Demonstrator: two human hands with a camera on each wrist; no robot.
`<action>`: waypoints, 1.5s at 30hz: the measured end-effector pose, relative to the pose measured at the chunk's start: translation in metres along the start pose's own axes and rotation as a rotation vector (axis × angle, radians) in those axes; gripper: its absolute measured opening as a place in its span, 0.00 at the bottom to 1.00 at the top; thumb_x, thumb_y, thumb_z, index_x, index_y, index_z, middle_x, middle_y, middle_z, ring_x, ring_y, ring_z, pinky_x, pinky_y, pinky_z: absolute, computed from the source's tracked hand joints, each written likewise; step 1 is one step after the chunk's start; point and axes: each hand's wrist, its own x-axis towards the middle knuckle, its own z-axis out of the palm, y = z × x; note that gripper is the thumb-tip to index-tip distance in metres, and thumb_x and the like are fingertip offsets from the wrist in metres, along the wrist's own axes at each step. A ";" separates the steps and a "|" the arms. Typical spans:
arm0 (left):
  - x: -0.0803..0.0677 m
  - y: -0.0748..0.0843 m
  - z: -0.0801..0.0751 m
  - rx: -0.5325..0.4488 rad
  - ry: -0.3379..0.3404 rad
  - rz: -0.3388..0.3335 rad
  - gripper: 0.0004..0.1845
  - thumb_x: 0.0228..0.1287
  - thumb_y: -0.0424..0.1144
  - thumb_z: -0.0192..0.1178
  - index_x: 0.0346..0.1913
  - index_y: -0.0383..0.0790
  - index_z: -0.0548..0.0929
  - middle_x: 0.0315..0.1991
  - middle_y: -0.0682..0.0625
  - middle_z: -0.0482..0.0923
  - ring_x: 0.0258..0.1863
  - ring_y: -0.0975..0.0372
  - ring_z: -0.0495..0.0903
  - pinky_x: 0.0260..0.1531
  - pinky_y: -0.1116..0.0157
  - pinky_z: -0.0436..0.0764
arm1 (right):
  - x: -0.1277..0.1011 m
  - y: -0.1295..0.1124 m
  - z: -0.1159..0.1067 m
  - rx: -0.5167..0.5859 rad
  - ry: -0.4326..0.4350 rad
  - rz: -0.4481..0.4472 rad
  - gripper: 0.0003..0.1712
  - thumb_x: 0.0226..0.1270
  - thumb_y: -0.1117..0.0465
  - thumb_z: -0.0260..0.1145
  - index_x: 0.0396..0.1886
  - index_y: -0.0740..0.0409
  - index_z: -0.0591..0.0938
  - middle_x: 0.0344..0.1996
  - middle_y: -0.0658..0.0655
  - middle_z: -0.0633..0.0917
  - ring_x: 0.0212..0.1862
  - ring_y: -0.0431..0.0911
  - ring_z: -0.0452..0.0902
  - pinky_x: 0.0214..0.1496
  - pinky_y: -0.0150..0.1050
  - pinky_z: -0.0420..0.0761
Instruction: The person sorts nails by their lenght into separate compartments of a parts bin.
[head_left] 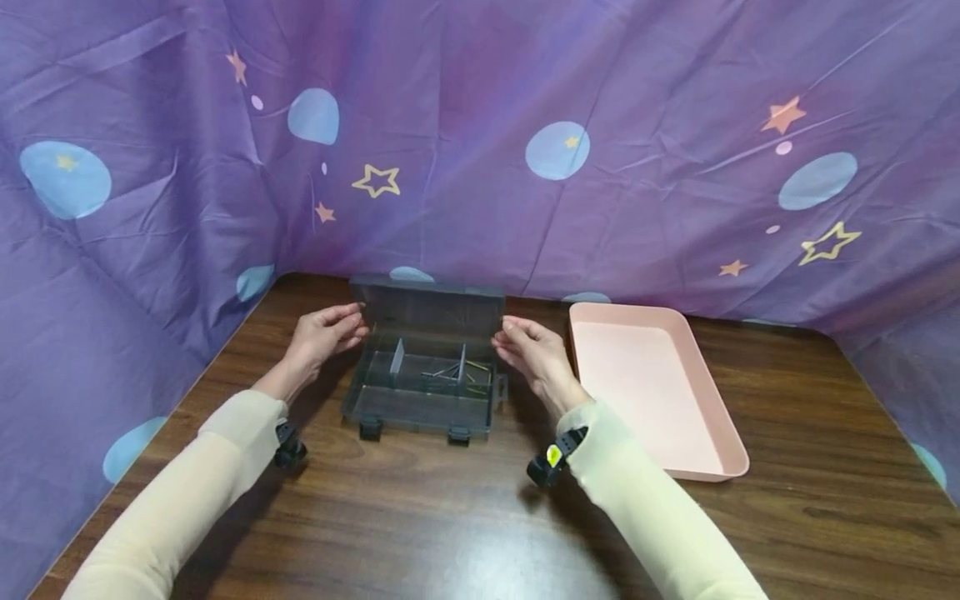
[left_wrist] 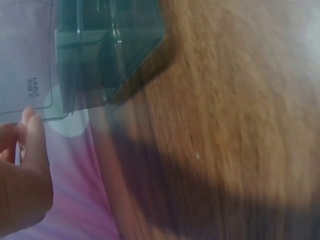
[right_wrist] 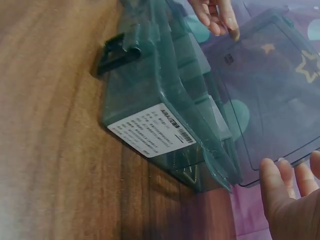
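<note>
A dark, see-through plastic organizer box [head_left: 420, 410] stands on the table with its hinged lid [head_left: 435, 308] raised at the back. My left hand [head_left: 318, 337] pinches the lid's left edge between thumb and fingers. At the opposite edge, my right hand [head_left: 540, 358] holds the lid by its fingertips, as the right wrist view shows near the lid's corner [right_wrist: 255, 170]. Inside the box are upright dividers [head_left: 397, 357] and several thin metal pieces [head_left: 442, 372], silver and brass-coloured, too small to name surely. A white printed label [right_wrist: 152, 131] is stuck to the box's side.
To the right lies a shallow pink tray [head_left: 705, 379] on the brown wooden table [head_left: 420, 517]. Two black latches [head_left: 370, 428] hang at the box's front, and a handle [head_left: 501, 387] juts from its right side. A purple curtain [head_left: 480, 225] hangs behind the table.
</note>
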 end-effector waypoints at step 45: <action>-0.056 -0.026 -0.032 0.339 -0.272 -0.046 0.29 0.69 0.40 0.55 0.68 0.30 0.63 0.68 0.36 0.60 0.53 0.71 0.72 0.50 0.75 0.76 | -0.059 0.024 -0.026 -0.426 -0.304 -0.003 0.36 0.59 0.73 0.62 0.67 0.74 0.62 0.52 0.69 0.72 0.38 0.35 0.73 0.40 0.22 0.75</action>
